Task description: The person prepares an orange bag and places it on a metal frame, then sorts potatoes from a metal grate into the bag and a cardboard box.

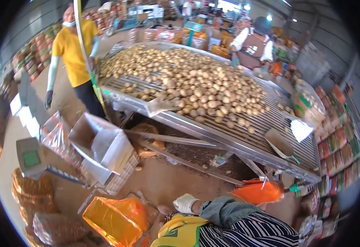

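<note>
My right hand (185, 203), in a white glove, is at the bottom centre in front of my yellow apron (180, 232). Its fingers look curled, and whatever they hold, if anything, is hidden. A grey cuff and striped sleeve (254, 226) lead to it from the right. My left hand is out of sight. To the left of my right hand is an orange plastic bag (116, 220), and another orange bag (258, 191) lies to its right. Beyond stands a slatted metal sorting table (188, 123) heaped with potatoes (213, 82).
A metal scoop (279, 143) rests on the slats; a greyish glove-like item (161, 106) lies on the near rim. An open carton (101, 144) and a scale (31, 158) stand left. A person in yellow (75, 49) stands left, another (252, 45) behind the table.
</note>
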`<state>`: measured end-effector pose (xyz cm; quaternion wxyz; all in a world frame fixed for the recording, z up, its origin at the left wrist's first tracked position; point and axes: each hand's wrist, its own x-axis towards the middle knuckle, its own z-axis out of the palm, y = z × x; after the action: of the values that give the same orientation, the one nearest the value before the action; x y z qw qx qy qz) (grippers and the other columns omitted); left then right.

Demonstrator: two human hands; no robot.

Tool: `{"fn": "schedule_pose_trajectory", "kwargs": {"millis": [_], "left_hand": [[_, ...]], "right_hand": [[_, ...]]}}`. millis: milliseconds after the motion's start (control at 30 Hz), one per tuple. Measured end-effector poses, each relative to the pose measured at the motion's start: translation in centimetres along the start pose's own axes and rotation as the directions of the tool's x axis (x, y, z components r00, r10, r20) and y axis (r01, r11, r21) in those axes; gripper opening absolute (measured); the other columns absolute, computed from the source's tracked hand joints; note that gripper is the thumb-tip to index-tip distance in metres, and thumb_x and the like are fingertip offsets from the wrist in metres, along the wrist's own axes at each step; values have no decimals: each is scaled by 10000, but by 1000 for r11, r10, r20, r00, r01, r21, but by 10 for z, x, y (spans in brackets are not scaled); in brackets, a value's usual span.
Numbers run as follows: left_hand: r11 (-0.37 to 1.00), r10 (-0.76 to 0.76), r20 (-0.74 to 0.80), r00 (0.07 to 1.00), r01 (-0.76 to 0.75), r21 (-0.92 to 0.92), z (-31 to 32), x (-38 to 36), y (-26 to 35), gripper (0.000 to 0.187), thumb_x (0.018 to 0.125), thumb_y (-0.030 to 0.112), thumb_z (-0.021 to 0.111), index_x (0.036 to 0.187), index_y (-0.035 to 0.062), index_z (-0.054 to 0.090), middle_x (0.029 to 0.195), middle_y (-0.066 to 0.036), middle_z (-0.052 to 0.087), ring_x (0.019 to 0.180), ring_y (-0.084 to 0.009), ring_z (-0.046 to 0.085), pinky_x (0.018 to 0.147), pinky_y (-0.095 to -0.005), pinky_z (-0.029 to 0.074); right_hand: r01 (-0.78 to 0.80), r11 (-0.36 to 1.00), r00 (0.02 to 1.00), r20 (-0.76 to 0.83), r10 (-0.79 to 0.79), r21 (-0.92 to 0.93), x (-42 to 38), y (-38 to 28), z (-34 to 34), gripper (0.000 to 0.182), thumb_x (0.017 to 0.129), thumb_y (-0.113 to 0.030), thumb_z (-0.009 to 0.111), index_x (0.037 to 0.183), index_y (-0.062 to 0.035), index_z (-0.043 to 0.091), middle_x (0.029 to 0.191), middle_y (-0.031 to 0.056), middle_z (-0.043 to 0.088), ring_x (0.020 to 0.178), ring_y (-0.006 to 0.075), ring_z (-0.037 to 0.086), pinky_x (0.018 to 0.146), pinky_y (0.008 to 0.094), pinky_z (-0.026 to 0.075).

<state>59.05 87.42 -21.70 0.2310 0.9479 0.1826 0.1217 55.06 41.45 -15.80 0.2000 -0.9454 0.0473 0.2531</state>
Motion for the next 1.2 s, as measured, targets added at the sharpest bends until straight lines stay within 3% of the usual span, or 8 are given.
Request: {"fn": "schedule_pose_trajectory", "kwargs": {"millis": [333,400,533,600,733,833,933,1200], "left_hand": [[878,428,362,828,-286,-385,118,9,208,254,949,237,643,1026,14,737,784,-146,687,636,-278,638,587,-374,489],[811,362,330,872,-120,-573,137,-16,261,165,813,134,656,751,-17,682,617,-50,609,564,-142,587,519,-324,475],[800,483,415,771,-195,-568,168,-46,370,135,835,99,661,791,-27,680,635,-77,632,608,-169,632,561,-324,510],[821,326,658,679,142,-553,152,-42,452,156,865,127,672,897,-23,694,713,-111,680,652,-174,647,611,-320,531],[231,705,387,593,324,-917,36,-41,611,210,911,127,621,1041,-37,635,834,-153,689,677,-204,645,690,-318,530],[-278,948,-319,13,525,-804,-36,-33,685,189,941,158,590,974,-26,618,852,-215,681,658,-270,649,643,-373,521],[-224,693,-590,-413,655,-721,-80,-31,747,276,960,238,620,826,-3,609,829,-253,677,631,-335,658,499,-383,476],[-465,783,-618,-65,599,-652,-80,-8,755,255,1001,190,550,1055,37,747,713,-106,640,498,-151,554,456,-293,323]], "right_hand": [[-104,928,994,1,111,358,-45,95,-31,247,933,-331,540,1011,-138,673,955,135,714,894,370,667,827,505,501],[-80,945,989,-95,115,316,-33,127,-54,298,909,-330,542,1035,-106,693,975,164,717,950,370,676,832,489,518],[-73,895,950,-243,197,440,-32,199,-118,352,913,-370,529,1080,-97,676,1013,191,707,967,388,667,869,488,510],[-176,880,927,-228,300,440,-43,228,-155,345,925,-361,546,1108,-99,675,1065,192,695,1014,375,656,872,455,508],[7,554,950,-179,256,833,-50,268,-166,298,957,-302,584,1070,-42,678,968,175,694,900,315,664,822,375,521],[-59,617,959,-127,254,785,-71,226,-244,297,961,-270,603,1100,-21,687,933,178,691,842,295,664,790,371,524],[55,646,940,-257,224,762,-48,217,-264,306,957,-270,611,1095,-11,696,910,171,695,821,293,667,789,367,531],[86,848,911,-386,145,522,24,212,-306,275,942,-246,613,1101,-38,693,958,192,707,872,341,692,788,403,542]]}}
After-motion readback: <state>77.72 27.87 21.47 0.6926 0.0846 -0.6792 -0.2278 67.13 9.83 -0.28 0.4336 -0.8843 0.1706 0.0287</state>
